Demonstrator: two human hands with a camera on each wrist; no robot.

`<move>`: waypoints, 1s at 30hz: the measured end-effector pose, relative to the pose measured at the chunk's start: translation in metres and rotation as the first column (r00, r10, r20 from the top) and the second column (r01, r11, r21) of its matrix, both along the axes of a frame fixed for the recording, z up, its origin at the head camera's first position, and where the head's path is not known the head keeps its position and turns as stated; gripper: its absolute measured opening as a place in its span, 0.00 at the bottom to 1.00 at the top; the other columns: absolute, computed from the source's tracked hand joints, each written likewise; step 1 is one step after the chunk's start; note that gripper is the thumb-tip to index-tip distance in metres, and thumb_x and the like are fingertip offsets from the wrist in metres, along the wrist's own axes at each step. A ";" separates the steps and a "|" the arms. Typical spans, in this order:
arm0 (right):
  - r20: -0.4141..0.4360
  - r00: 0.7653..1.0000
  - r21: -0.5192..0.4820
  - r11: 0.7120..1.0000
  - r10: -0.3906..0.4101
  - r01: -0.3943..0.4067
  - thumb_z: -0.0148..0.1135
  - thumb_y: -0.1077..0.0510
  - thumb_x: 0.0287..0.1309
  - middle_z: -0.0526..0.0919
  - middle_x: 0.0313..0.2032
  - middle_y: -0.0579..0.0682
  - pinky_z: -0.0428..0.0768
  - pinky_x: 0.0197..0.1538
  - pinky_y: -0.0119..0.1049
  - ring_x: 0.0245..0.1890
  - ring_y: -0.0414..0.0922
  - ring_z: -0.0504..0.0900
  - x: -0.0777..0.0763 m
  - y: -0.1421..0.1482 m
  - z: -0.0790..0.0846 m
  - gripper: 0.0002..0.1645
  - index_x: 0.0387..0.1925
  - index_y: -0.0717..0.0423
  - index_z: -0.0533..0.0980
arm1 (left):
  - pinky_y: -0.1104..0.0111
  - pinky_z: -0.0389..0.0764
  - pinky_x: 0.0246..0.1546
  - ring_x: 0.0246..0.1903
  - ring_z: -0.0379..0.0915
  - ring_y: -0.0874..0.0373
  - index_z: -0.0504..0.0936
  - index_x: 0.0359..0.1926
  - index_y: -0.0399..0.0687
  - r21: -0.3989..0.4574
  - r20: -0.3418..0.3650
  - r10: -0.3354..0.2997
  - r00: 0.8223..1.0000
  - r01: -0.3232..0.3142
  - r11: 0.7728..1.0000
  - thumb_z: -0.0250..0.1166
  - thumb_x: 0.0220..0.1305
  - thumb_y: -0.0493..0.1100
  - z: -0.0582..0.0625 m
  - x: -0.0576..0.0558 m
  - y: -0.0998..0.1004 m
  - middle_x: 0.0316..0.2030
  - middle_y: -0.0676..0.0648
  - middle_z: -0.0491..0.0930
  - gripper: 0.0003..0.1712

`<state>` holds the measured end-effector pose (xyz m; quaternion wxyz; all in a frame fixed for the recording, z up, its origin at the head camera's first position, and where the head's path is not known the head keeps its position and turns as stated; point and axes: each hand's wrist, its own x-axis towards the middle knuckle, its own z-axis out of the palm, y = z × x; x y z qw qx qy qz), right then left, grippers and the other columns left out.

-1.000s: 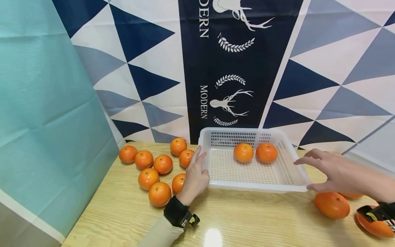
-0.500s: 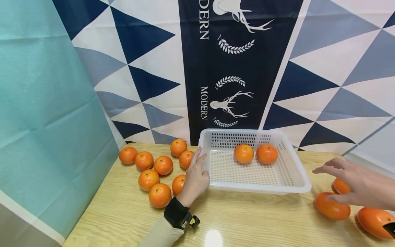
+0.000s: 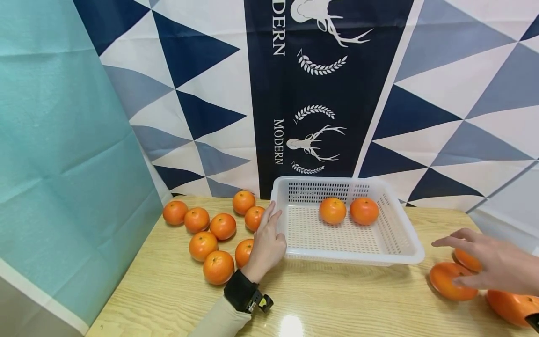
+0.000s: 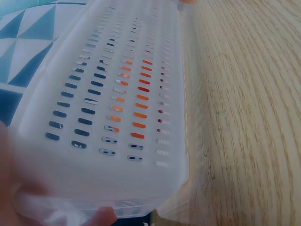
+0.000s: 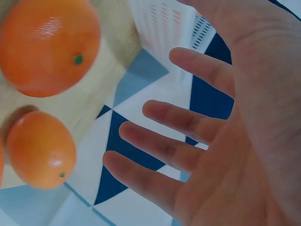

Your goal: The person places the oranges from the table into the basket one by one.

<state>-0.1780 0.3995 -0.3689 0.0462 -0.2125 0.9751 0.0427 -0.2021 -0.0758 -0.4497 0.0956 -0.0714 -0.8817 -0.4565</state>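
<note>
A white perforated plastic basket (image 3: 332, 255) stands against the patterned backdrop, with two oranges (image 3: 332, 210) inside it. My left hand (image 3: 267, 241) holds the basket's left end at the rim; in the left wrist view a fingertip (image 4: 106, 216) lies against the end wall. Over on the right, my right hand (image 3: 490, 260) hovers above loose oranges (image 3: 448, 283) with its fingers spread and nothing in it. The right wrist view shows the palm side, with a large orange (image 5: 47, 47) and a smaller-looking orange (image 5: 42, 150) beyond the fingertips.
Several oranges (image 3: 223, 225) lie on the wooden table (image 3: 337, 304) left of the basket, some right beside my left hand. Another orange (image 3: 511, 306) sits at the lower right. A teal cloth (image 3: 76, 164) borders the left side.
My right hand has let go of the basket's right end and moved right, over the oranges there. The left hand and the basket have stayed in place.
</note>
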 end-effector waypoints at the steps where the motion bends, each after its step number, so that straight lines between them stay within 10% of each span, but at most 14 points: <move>1: 0.007 1.000 -0.001 1.000 0.002 -0.002 0.89 0.38 0.46 0.85 0.56 0.58 0.79 0.37 0.34 0.38 0.41 0.78 0.000 0.001 -0.003 0.45 0.64 0.51 0.84 | 0.35 0.67 0.85 0.86 0.62 0.34 0.74 0.80 0.32 -0.001 0.000 0.001 1.000 -0.001 1.000 0.54 0.68 0.30 0.000 0.000 0.000 0.90 0.39 0.56 0.38; 8: 0.073 0.996 -0.046 0.998 0.050 -0.046 0.89 0.41 0.48 0.84 0.53 0.52 0.73 0.35 0.29 0.33 0.28 0.66 -0.001 0.008 -0.026 0.43 0.63 0.52 0.83 | 0.35 0.65 0.86 0.87 0.61 0.35 0.74 0.80 0.33 -0.001 0.012 0.002 1.000 -0.002 1.000 0.55 0.68 0.30 0.000 0.000 0.001 0.91 0.40 0.56 0.38; 30: 0.260 0.965 -0.053 0.997 -0.044 0.060 0.88 0.43 0.50 0.83 0.56 0.52 0.79 0.43 0.37 0.42 0.43 0.76 -0.009 0.008 -0.059 0.44 0.67 0.51 0.81 | 0.35 0.66 0.85 0.87 0.61 0.35 0.73 0.80 0.34 -0.003 0.022 0.005 1.000 -0.005 1.000 0.55 0.69 0.30 0.000 0.000 0.001 0.91 0.42 0.55 0.38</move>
